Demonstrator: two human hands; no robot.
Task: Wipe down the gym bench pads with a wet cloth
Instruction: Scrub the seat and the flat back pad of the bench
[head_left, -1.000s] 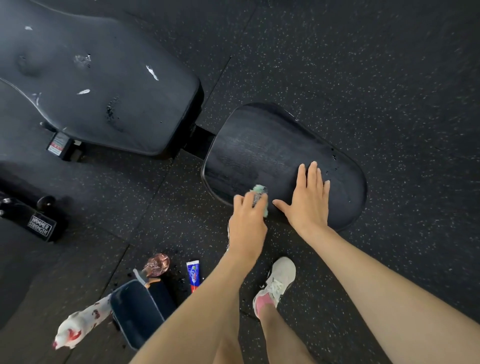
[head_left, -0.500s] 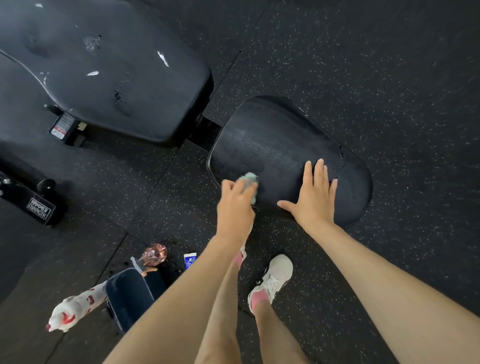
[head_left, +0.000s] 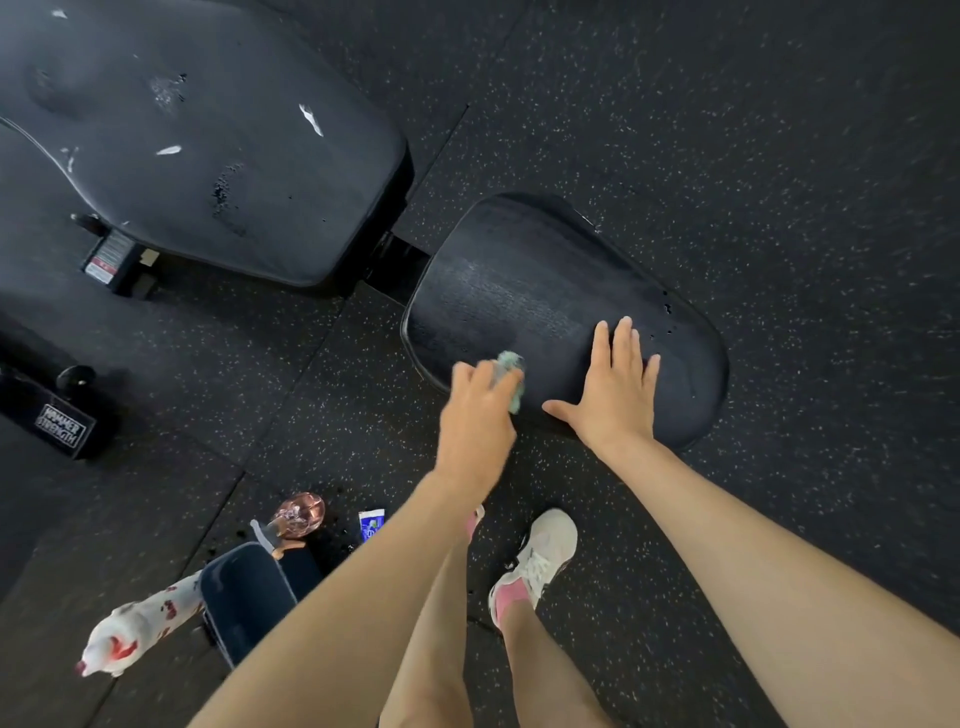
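Head view, looking down at black speckled rubber floor (head_left: 753, 156). 2 black bench pads in frame: a large back pad (head_left: 208, 156) upper left and a smaller seat pad (head_left: 519, 291) at centre, with a narrow gap and frame metal between them.

Left hand (head_left: 480, 421) is at the near edge of the seat pad; the picture is blurred there. Its fingers (head_left: 470, 376) curl over a small pale green cloth (head_left: 511, 376). The cloth is bunched, shows past the fingertips and touches the pad near its near-left corner. The grip reads as closed around the cloth.

Right hand (head_left: 615, 400) is just beside the left, palm down on the seat pad. Its fingers (head_left: 626, 343) are straight and close together, thumb spread toward the cloth. The hand lies flat and holds nothing.

Seat pad shows a streaky sheen across the middle and a few dark droplets near its far right edge. Back pad carries white scuffs and a patch of dark specks.

Floor, lower left:
- pink translucent bottle (head_left: 301, 512)
- blue tube (head_left: 371, 522) near it, partly hidden by the left arm
- dark blue container (head_left: 244, 592)
- white item with red spots (head_left: 135, 629) lying against the container

A bench base with a "HAMMER STRENGTH" label (head_left: 62, 423) sits at the left edge. A white shoe (head_left: 543, 556) with a pink sock stands on the floor below the hands.
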